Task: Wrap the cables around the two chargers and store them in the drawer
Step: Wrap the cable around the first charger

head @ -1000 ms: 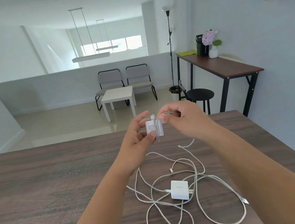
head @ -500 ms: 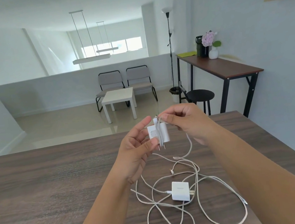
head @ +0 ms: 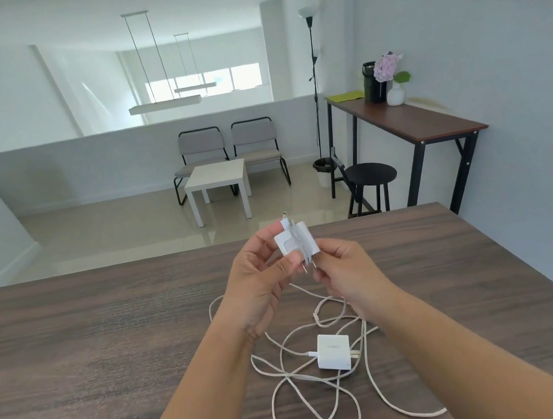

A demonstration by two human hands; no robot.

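Left hand (head: pixel 258 273) gripping a white charger (head: pixel 295 241) above the surface (head: pixel 93 333), cable (head: pixel 306 243) pinched against it by right hand (head: pixel 347 270), second charger (head: pixel 333 351) lain among loose cable loops below.

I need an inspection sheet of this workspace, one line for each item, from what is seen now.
Surface: dark wood table, bare at left.
Job's things: held charger with cable turns around it; second charger lying flat on the table. Drawer: nothing seen.
Clutter: nothing seen.
Grippers: left hand pinches the held charger; right hand pinches the cable below it.
Cables: loose white cables tangled around the second charger.
Surroundings: side desk with flower vase, black stool, two chairs, white low table, floor lamp.
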